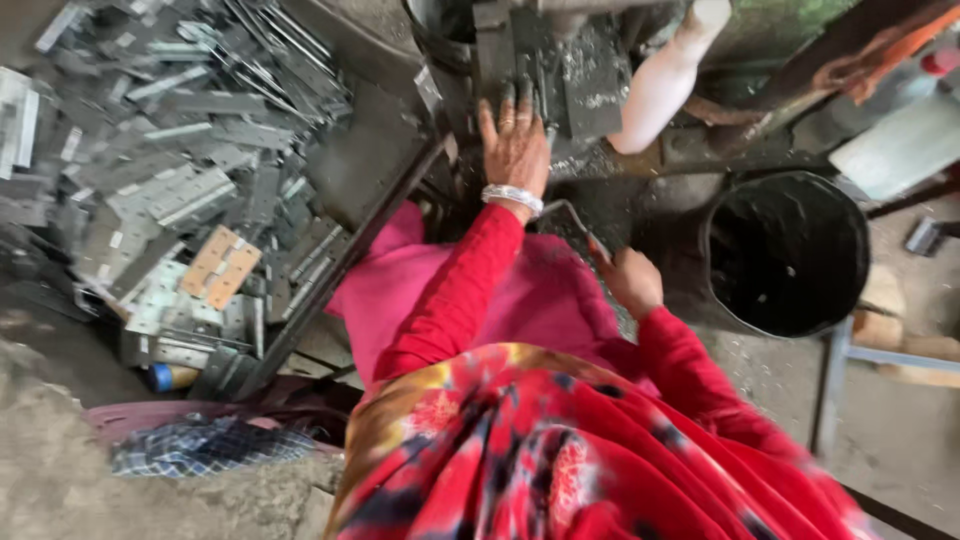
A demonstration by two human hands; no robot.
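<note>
Left hand (515,140): laid flat, fingers spread and pointing away from the body, resting on the dark metal bed of a press machine (590,90); it grips nothing that can be seen. A pale bangle (512,197) circles the wrist above a red sleeve.
Right hand (632,280): closed in a fist around the end of a thin bent metal rod (570,212), which runs up and left towards the machine base.
Machine bed: dusted with pale metal chips; whether a workpiece lies under the left fingers cannot be told, the view is blurred.
White handle (665,85): a pale, rounded lever slanting down from the top edge, just right of the left hand, not touched.
Pile of hinge plates (180,180): grey stamped metal pieces with rows of holes, heaped on the left, well apart from both hands.
Tan plates (222,266): two rust-coloured perforated pieces at the lower edge of the heap.
Black bucket (788,252): round, dark inside, standing right of the right hand, near but not touching.
Pink cloth (540,295): spread over the lap beneath both forearms.
Checked cloth (200,445): blue and white, crumpled at lower left in a pink basin (130,415).
Labels and signs: none legible.
</note>
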